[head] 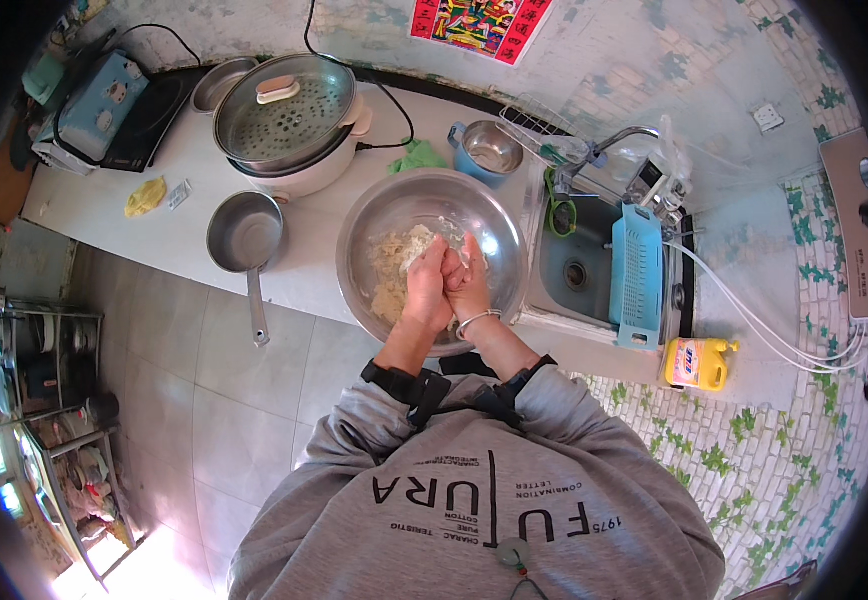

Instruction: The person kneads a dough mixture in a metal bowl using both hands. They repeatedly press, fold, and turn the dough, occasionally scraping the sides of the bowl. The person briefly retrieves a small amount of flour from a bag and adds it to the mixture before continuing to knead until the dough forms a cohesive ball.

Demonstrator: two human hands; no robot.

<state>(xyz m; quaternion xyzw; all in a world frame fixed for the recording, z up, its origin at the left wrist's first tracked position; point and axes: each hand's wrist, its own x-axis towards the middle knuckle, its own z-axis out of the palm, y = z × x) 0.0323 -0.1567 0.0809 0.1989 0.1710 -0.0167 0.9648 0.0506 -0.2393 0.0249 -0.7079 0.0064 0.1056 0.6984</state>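
Note:
My left hand (428, 289) and my right hand (468, 281) are pressed together over a wide stainless-steel bowl (359, 225). The fingers of both hands are bent around each other, and what may lie between the palms is hidden. Crumbly, pale dough (389, 296) spreads over the bowl's left side. Dry white flour (420, 238) shows just beyond my fingertips, with smears on the metal. A silver bangle sits on my right wrist, and dark straps circle both forearms.
Left of the bowl stands a saucepan (245, 232), its handle over the counter edge. Behind it is a lidded electric steamer pot (291, 112). A blue-handled metal pot (488, 150) and green cloth (419, 156) lie behind. The sink (575, 300), holding a blue basket (636, 277), adjoins at right.

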